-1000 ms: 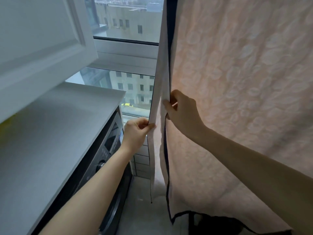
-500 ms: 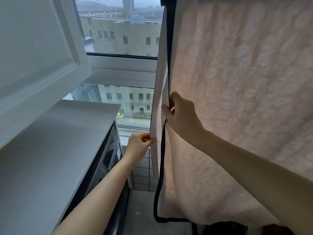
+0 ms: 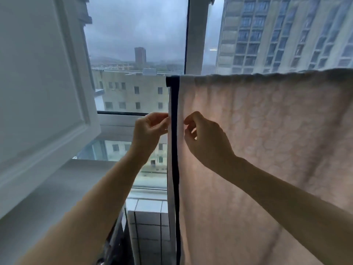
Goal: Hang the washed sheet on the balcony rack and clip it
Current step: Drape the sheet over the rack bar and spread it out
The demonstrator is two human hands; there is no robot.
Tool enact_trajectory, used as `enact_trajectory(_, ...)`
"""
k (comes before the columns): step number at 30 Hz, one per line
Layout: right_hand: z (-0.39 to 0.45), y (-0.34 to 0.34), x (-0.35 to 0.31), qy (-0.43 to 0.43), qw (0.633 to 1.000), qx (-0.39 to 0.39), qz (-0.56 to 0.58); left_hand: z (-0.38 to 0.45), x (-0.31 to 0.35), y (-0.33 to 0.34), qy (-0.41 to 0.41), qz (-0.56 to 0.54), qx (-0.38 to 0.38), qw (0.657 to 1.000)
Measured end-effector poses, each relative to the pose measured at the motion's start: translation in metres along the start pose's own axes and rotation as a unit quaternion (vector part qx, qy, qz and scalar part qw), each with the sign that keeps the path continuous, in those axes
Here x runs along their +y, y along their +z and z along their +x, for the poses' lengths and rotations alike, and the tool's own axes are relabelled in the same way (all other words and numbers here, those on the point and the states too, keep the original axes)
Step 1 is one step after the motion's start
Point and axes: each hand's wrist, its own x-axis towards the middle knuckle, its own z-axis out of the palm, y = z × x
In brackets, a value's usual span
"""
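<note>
The sheet (image 3: pixel 267 150) hangs folded over its top edge across the right half of the view, pale pink with a faint raised pattern, lit from behind by the window (image 3: pixel 137 54); whatever carries it is hidden under the fold. Its left side ends in a dark border strip (image 3: pixel 174 140) that runs straight down from the top corner to the bottom of the frame; a second, paler layer of cloth shows just left of that strip.

Both forearms reach up and forward from the lower corners, bare, meeting at the sheet's left edge at about mid-height. The left hand (image 3: pixel 150 129) comes in from the left of the border, wrist bent slightly back, fingers curled and thumb brought against them, pinching the outer edge of the cloth just beside the dark strip. The right hand (image 3: pixel 206 138) lies in front of the pink face of the sheet, back of the hand toward the camera; its fingers are curled with thumb and forefinger tips drawn together on the fabric just right of the border, pinching it. The two hands sit level with each other, apart, with the border strip between them.

To the left stands a white panelled cabinet door (image 3: pixel 38 83); below it a pale grey countertop (image 3: pixel 57 197); white tiles (image 3: pixel 149 222) line the wall under the window.
</note>
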Motion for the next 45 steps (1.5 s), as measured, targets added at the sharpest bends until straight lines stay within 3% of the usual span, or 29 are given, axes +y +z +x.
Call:
enact_trajectory(7,0.049,-0.048,-0.005,-0.099,0.990,0.090,-0.051,0.039,0.060,-0.006,0.050,-0.022,0.006,0.999)
enact_trajectory(11,0.066,-0.070,-0.003,-0.109,0.980,0.125,-0.112,0.049,0.077,-0.004,0.096,0.077,-0.018,0.992)
enact_trajectory(15,0.077,-0.084,0.008,-0.085,0.981,0.081,-0.152,0.058,0.085,-0.001,0.144,0.194,-0.032,0.970)
enact_trajectory(18,0.083,-0.091,0.013,-0.061,0.992,0.033,-0.102,0.063,0.087,-0.001,0.167,0.244,-0.030,0.955)
enact_trajectory(26,0.088,-0.100,0.018,-0.048,0.997,0.004,-0.063,0.064,0.091,0.002,0.141,0.232,-0.011,0.962)
enact_trajectory(32,0.085,-0.110,0.029,-0.030,0.997,0.012,-0.066,0.068,0.098,0.004,0.174,0.307,0.041,0.935)
enact_trajectory(35,0.089,-0.109,0.028,-0.027,0.998,0.035,-0.047,0.071,0.096,-0.001,0.128,0.276,0.050,0.951)
enact_trajectory(38,0.091,-0.102,0.025,-0.038,0.997,0.039,-0.063,0.062,0.096,-0.004,-0.007,0.148,0.015,0.989)
enact_trajectory(40,0.091,-0.098,0.024,-0.044,0.996,0.044,-0.063,0.050,0.096,-0.001,-0.084,0.131,-0.008,0.988)
enact_trajectory(45,0.088,-0.092,0.022,-0.052,0.995,0.067,-0.055,0.030,0.089,0.009,-0.031,0.286,0.013,0.958)
